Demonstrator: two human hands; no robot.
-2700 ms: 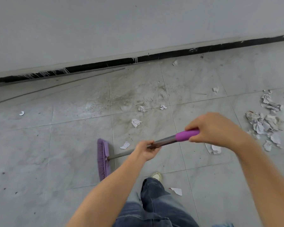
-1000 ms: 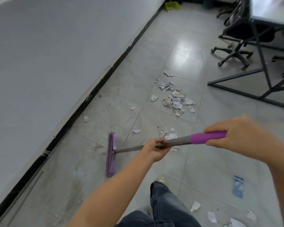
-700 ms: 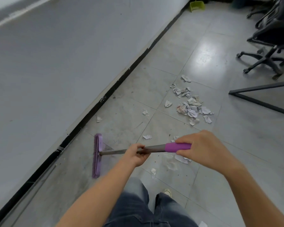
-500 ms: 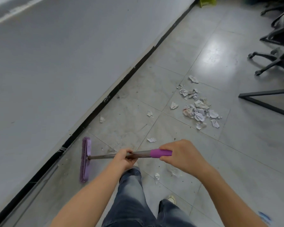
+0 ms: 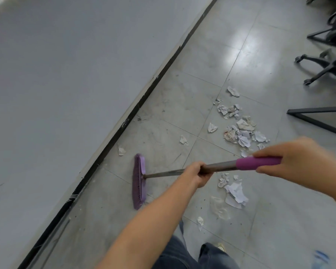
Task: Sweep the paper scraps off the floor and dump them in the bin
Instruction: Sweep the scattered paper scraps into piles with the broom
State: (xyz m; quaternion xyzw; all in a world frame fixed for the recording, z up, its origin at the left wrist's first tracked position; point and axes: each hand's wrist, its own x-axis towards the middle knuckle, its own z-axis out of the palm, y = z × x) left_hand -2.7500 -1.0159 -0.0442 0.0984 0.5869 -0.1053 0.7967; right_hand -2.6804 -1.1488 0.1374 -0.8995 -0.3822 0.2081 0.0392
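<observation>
The left hand [image 5: 197, 174] grips the broom shaft [image 5: 163, 174] midway as a pivot, while the right hand [image 5: 299, 162] wraps the purple grip [image 5: 248, 163] at the top to steer. The broom head [image 5: 139, 181] sits on the floor [image 5: 250, 55] near the wall [image 5: 66, 74], just beside a stray scrap [image 5: 121, 151], likely to draw it toward the pile of paper scraps [image 5: 241, 131]; no bin is in view

broom head [image 5: 139, 181] near wall [image 5: 66, 84], paper pile [image 5: 241, 131] right, chair [image 5: 330, 65] beyond
</observation>
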